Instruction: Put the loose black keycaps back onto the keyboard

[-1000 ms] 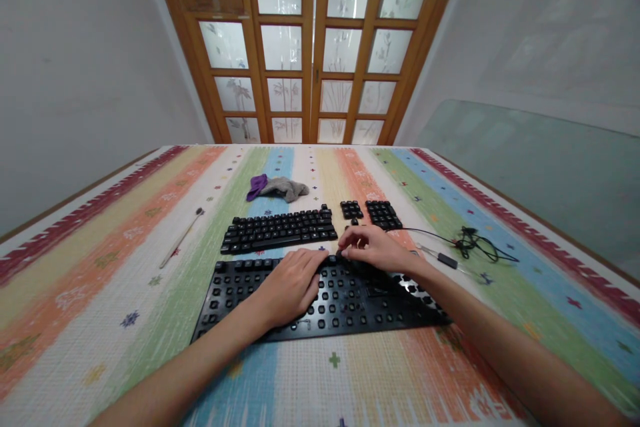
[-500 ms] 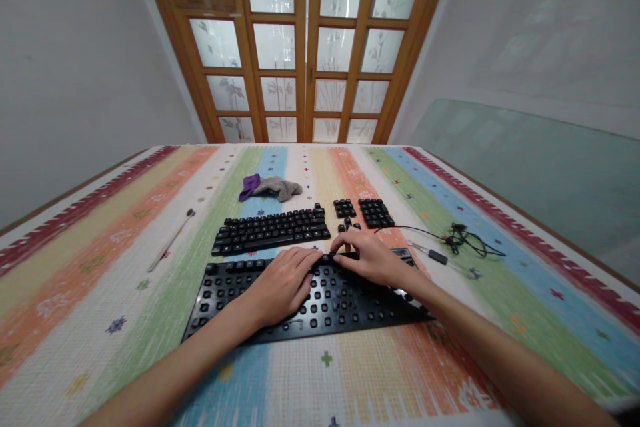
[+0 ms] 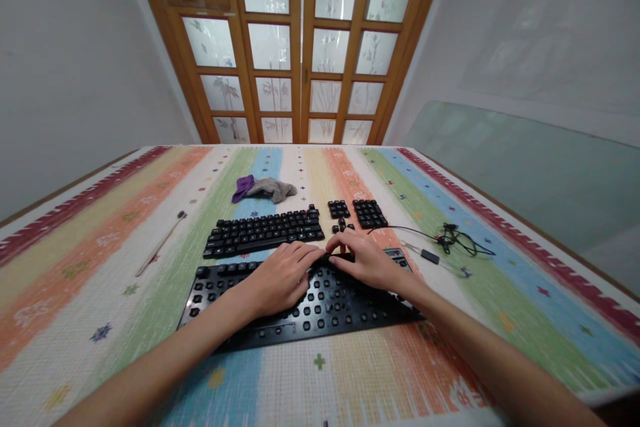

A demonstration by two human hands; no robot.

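A black keyboard base [image 3: 320, 317] lies on the cloth with most of its key stems bare; a few keycaps [image 3: 227, 269] sit along its top row at the left. My left hand [image 3: 283, 279] rests over the middle of the base, fingers stretched towards the top row, index fingertip on the far edge. Beside it, my right hand [image 3: 365, 261] is curled with thumb and index finger pinched at a top-row keycap, mostly hidden by the fingers. The two hands' fingertips nearly meet there. Behind the base, loose black keycaps [image 3: 265, 232] are laid out in keyboard order.
Smaller keycap groups [image 3: 369, 213] stand to the right of the main block. A grey and purple cloth [image 3: 267, 189] lies farther back. At left is a long thin brush [image 3: 161, 243]; at right, a coiled black cable [image 3: 457, 240]. A striped tablecloth [image 3: 320, 397] covers the table.
The view has shifted slightly, so everything sits a little farther left. My right fingers have drawn in closer to my left fingertips at the top row.
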